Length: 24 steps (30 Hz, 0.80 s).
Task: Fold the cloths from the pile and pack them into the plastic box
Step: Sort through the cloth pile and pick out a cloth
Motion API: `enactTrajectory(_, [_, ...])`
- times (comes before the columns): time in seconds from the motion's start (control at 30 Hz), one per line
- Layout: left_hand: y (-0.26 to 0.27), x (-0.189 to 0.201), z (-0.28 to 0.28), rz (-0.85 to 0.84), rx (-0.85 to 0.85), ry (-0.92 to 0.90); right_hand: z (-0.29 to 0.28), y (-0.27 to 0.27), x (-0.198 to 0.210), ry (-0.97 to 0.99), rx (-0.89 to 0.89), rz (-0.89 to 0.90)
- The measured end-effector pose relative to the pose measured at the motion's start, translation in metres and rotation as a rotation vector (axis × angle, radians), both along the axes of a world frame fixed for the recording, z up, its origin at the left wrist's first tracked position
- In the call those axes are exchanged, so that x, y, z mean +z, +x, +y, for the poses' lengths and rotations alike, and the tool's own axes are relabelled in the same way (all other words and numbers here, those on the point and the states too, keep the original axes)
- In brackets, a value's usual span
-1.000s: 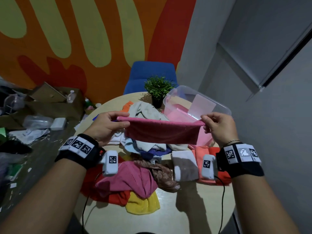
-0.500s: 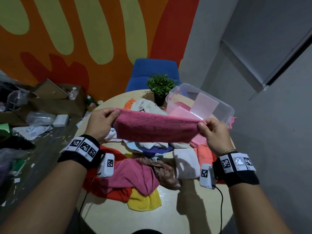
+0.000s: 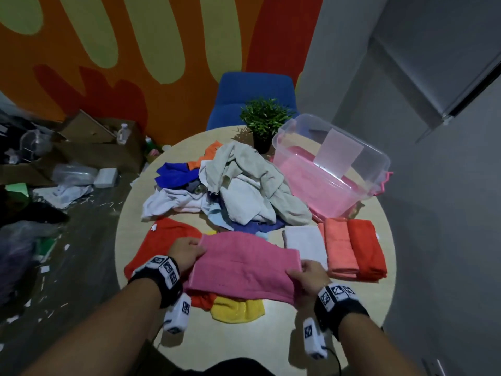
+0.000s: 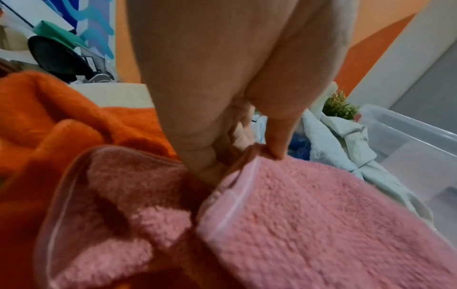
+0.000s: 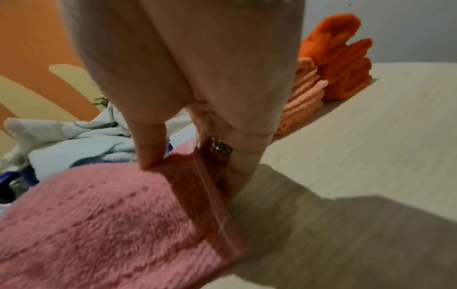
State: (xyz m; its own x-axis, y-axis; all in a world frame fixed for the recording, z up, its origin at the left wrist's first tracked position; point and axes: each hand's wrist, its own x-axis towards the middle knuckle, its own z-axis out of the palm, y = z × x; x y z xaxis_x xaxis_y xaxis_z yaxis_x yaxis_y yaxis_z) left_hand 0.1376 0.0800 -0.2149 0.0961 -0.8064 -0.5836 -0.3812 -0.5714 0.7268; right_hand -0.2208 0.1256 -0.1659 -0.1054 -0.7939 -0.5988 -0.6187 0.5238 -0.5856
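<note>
A pink cloth [image 3: 244, 264] folded in half is stretched between my hands, low over the near part of the round table [image 3: 271, 340]. My left hand [image 3: 187, 252] pinches its left end [image 4: 257, 154], thumb on top. My right hand [image 3: 306, 278] pinches its right end [image 5: 173, 166] the same way. The unfolded pile [image 3: 244, 191] of white, grey and blue cloths lies mid-table. The clear plastic box [image 3: 330, 164] with a pink bottom stands at the back right. Folded white [image 3: 303, 242], peach [image 3: 339, 248] and red-orange [image 3: 366, 248] cloths lie in a row in front of the box.
A potted plant [image 3: 264, 120] stands behind the pile, and a blue chair [image 3: 252, 96] behind the table. Red-orange [image 3: 165, 240] and yellow [image 3: 235, 310] cloths lie under the pink one. Cardboard boxes and litter [image 3: 67, 164] cover the floor at left. A grey wall is close on the right.
Both hands have brought the pink cloth down from chest height, in front of the box, toward me, to just above the near cloths. The head view now tilts further down.
</note>
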Motion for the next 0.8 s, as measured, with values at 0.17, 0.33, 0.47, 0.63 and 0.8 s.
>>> enactTrajectory(0.17, [-0.029,0.052,0.004,0.251,0.191,-0.089,-0.008,-0.004,0.016,-0.110,-0.220,-0.253])
enactTrajectory(0.33, [-0.037,0.050,0.003,0.150,0.110,-0.025,-0.025,-0.024,0.029,-0.255,-0.131,0.024])
enactTrajectory(0.47, [-0.046,0.065,0.005,-0.252,0.048,-0.292,-0.030,0.002,0.054,-0.239,-0.024,0.007])
enactTrajectory(0.63, [-0.076,0.085,0.016,0.522,0.068,0.052,-0.025,0.079,0.084,-0.086,0.008,-0.515])
enactTrajectory(0.8, [-0.067,0.062,0.021,0.134,-0.132,-0.117,-0.034,0.081,0.067,-0.192,0.073,-0.145])
